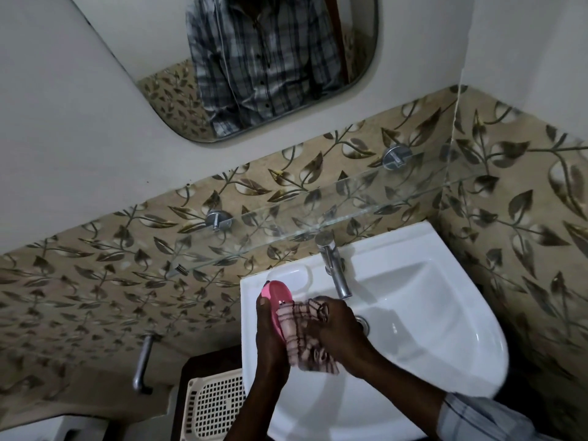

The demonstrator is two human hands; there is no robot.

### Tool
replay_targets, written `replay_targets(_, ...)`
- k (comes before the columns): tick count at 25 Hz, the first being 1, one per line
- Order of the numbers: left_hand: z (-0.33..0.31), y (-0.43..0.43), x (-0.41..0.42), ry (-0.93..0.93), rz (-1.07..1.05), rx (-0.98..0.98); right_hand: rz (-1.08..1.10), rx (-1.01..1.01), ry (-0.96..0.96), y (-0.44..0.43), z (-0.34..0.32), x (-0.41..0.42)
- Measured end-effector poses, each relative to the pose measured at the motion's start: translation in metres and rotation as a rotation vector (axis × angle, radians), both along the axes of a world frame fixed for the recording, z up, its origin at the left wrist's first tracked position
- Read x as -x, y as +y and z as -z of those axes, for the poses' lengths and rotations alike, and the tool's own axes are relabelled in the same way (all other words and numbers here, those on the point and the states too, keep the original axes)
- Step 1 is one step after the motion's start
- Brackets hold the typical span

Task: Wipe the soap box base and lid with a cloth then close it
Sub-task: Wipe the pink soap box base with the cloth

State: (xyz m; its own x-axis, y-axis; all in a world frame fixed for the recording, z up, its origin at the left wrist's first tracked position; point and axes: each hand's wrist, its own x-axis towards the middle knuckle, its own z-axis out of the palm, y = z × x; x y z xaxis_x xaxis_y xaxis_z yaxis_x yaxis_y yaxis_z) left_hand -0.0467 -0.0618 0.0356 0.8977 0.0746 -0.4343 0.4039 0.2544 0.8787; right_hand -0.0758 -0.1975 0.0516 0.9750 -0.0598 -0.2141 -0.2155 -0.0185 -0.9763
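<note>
Over the left side of the white sink (423, 316), my left hand (267, 335) holds a pink soap box part (276, 294) tilted on its edge. I cannot tell whether this part is the base or the lid. My right hand (337, 329) presses a pink checked cloth (305, 332) against the pink part's inner side. The cloth hangs down between both hands and hides the lower half of the pink part. No second soap box part shows.
A chrome tap (334, 265) stands just behind my hands. A glass shelf (318, 211) runs along the leaf-patterned tiled wall above the sink. A cream perforated basket (216, 405) sits low at the left, near a chrome wall pipe (143, 364). A mirror (254, 68) hangs above.
</note>
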Motion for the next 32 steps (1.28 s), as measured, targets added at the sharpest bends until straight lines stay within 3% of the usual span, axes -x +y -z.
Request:
replay_targets(2,0.005,-0.006,0.004,-0.137,0.049,-0.018,-0.027,0.081,0.000,0.001,-0.003,0.001)
replay_targets(5,0.011,-0.010,0.016,-0.268,0.103,0.004,0.120,-0.515,0.213,-0.001,-0.025,-0.028)
replay_targets(6,0.011,-0.007,0.016,-0.262,0.095,0.039,0.157,-0.671,0.263,-0.003,-0.032,-0.035)
replay_targets(7,0.008,-0.002,0.014,-0.220,0.083,0.087,0.176,-0.703,0.272,-0.006,-0.033,-0.038)
replay_targets(9,0.001,0.011,0.006,-0.065,0.036,0.220,0.213,-0.582,0.159,-0.010,-0.030,-0.039)
replay_targets(11,-0.002,0.022,-0.001,0.075,0.044,0.305,0.221,-0.237,-0.127,-0.019,-0.022,-0.034)
replay_targets(14,-0.003,0.019,-0.002,0.120,0.126,0.364,-0.122,0.367,-0.483,-0.013,-0.016,-0.018)
replay_targets(16,-0.002,0.018,-0.001,0.129,0.098,0.367,-0.328,0.471,-0.529,0.006,-0.005,0.000)
replay_targets(18,-0.002,0.023,-0.003,0.164,0.055,0.364,-0.284,0.186,-0.405,0.007,-0.005,0.004)
replay_targets(22,-0.002,0.041,-0.008,0.213,-0.021,0.416,0.044,-0.482,0.119,-0.015,-0.007,-0.032)
replay_targets(24,0.001,0.039,-0.006,0.242,-0.012,0.388,0.166,-0.556,0.288,-0.018,-0.007,-0.040)
replay_targets(27,0.010,0.019,0.008,0.311,0.023,0.400,0.213,-0.712,0.337,-0.010,-0.006,-0.040)
replay_targets(28,0.011,0.013,0.012,0.334,0.038,0.435,0.210,-0.659,0.315,-0.005,-0.006,-0.038)
replay_targets(29,0.012,0.008,0.014,0.343,0.044,0.482,0.205,-0.476,0.272,-0.002,-0.003,-0.035)
replay_targets(32,0.008,0.012,0.011,0.274,0.112,0.619,-0.039,0.437,0.064,-0.002,0.007,-0.019)
